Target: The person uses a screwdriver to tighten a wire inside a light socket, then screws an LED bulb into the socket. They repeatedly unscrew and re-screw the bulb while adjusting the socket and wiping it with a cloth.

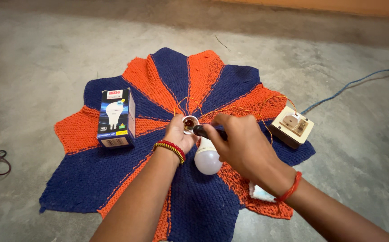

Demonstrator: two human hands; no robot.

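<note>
A socket (190,124) is gripped by the left hand (178,134); a screwdriver (208,131) is clenched in the right hand (241,145). One bulb (207,157), one box (116,118), one switchboard (291,126) are counted.

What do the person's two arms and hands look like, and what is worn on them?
Both forearms are bare, with no sleeves in view and no gloves. The left hand has at its wrist a beaded bracelet in red, yellow and black. The right hand has at its wrist a thin red thread band. No rings can be seen.
</note>
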